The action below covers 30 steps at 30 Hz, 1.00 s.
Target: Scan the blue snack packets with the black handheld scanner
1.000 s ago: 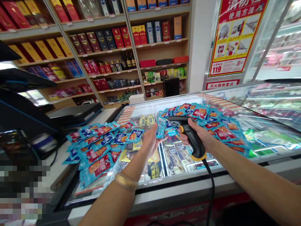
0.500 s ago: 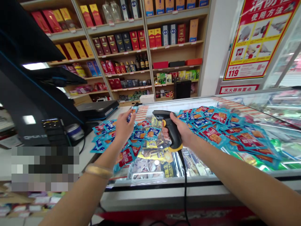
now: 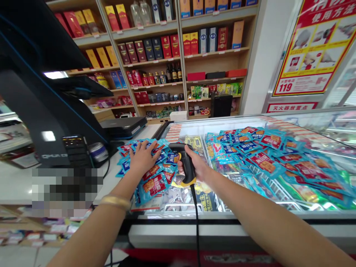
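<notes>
My left hand lies palm down with fingers spread on the left pile of small blue, red and light-blue snack packets. In my right hand is a black and yellow barcode scanner, gripped by its handle. Its head points left, over the right edge of the left pile, close to my left fingers. From the handle a black cable hangs down past the front edge. A second, larger pile of the same snack packets is spread on the glass to the right of the scanner.
Both piles lie on a glass-topped freezer with goods inside. At left stand a dark checkout terminal, a round tub and a flat black device. Behind are shelves of boxes and a white box.
My left hand has come down flat onto the left pile, its fingers now spread. The scanner in my right hand has moved left toward that pile. The view has shifted slightly.
</notes>
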### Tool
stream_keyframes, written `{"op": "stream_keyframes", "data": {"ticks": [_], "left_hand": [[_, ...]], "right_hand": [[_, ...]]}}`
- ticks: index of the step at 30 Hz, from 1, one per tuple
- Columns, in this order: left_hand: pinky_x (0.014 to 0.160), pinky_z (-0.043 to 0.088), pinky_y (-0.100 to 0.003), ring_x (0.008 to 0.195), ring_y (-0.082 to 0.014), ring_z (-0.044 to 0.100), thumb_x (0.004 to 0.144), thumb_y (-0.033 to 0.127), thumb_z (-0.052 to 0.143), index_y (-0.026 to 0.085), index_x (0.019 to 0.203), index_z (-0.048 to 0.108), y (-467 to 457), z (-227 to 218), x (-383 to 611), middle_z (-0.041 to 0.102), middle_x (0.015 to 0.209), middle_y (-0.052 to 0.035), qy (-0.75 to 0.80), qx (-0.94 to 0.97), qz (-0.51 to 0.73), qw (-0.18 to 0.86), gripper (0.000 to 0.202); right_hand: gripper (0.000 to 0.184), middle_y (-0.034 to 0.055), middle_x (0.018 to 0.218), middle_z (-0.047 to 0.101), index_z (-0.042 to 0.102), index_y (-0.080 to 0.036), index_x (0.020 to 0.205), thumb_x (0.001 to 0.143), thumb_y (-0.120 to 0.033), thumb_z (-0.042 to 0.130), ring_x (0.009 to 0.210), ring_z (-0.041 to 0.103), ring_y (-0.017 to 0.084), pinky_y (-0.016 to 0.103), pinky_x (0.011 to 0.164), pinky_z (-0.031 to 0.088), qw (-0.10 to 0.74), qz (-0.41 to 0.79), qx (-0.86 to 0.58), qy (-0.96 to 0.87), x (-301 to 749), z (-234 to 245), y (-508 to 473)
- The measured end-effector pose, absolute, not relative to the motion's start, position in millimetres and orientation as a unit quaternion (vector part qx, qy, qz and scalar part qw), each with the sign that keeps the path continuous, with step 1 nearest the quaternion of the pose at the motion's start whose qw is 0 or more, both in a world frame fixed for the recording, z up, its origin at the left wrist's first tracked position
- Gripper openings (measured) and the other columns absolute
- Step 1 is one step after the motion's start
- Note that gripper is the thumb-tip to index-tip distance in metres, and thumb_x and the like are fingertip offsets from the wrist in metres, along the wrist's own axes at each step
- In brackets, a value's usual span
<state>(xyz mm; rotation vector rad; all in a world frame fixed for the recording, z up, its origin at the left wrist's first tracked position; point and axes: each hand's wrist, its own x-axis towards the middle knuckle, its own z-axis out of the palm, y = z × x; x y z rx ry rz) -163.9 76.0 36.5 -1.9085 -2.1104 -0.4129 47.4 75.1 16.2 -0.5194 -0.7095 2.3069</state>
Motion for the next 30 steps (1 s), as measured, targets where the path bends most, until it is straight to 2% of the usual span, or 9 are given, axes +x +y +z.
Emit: {"op": "stream_keyframes", "data": {"ticks": [5,9,13,19,25,30], "left_hand": [[0.111,0.015,-0.065,0.142,-0.0401,0.021,0.090,0.052,0.040,0.024,0.143,0.042,69.9,43.0,-148.2,0.035,0.151,-0.0144,-0.714,-0.645,-0.196,0.185,0.059],[0.112,0.019,-0.062,0.141,-0.0364,0.026,0.091,0.045,0.044,0.023,0.141,0.045,71.7,49.9,-106.4,0.038,0.150,-0.0140,-0.673,-0.676,-0.249,0.166,0.054],[0.112,0.025,-0.056,0.137,-0.0317,0.036,0.088,0.040,0.051,0.023,0.137,0.047,79.8,49.7,-42.9,0.044,0.146,-0.0133,-0.597,-0.736,-0.302,0.106,0.052],[0.109,0.038,-0.041,0.128,-0.0255,0.049,0.081,0.030,0.060,0.019,0.139,0.044,91.1,32.1,46.4,0.053,0.137,-0.0110,-0.497,-0.810,-0.307,-0.050,0.061],[0.111,0.035,-0.042,0.134,-0.0268,0.041,0.083,0.028,0.054,0.013,0.142,0.040,114.7,20.9,99.0,0.047,0.144,-0.0143,-0.500,-0.809,-0.290,-0.101,0.063],[0.115,0.025,-0.048,0.140,-0.0285,0.032,0.086,0.029,0.048,0.017,0.143,0.038,135.2,18.8,121.6,0.042,0.148,-0.0112,-0.481,-0.824,-0.289,-0.081,0.059]], "right_hand": [[0.054,0.0029,0.053,0.054,0.055,-0.015,0.076,0.095,-0.059,0.031,0.045,0.049,0.011,0.020,0.045,0.041,0.353,0.873,-0.201,-0.271,68.7,31.1,68.4],[0.052,0.0024,0.054,0.053,0.056,-0.015,0.080,0.095,-0.059,0.032,0.048,0.049,0.012,0.020,0.045,0.041,0.382,0.866,-0.168,-0.275,100.0,39.4,68.5],[0.052,0.0016,0.054,0.051,0.055,-0.015,0.077,0.094,-0.059,0.033,0.047,0.048,0.011,0.020,0.045,0.041,0.424,0.844,-0.159,-0.288,148.9,46.9,69.1],[0.050,0.0015,0.056,0.049,0.055,-0.016,0.080,0.093,-0.060,0.036,0.047,0.046,0.012,0.021,0.042,0.040,0.497,0.797,-0.183,-0.291,232.8,52.5,73.3],[0.049,0.0005,0.057,0.047,0.055,-0.018,0.083,0.093,-0.061,0.034,0.048,0.046,0.012,0.022,0.043,0.042,0.556,0.781,-0.137,-0.250,277.2,41.3,80.2],[0.054,0.0002,0.056,0.046,0.054,-0.016,0.082,0.094,-0.061,0.026,0.047,0.044,0.011,0.021,0.042,0.041,0.578,0.773,-0.133,-0.223,277.6,40.2,78.9]]}}
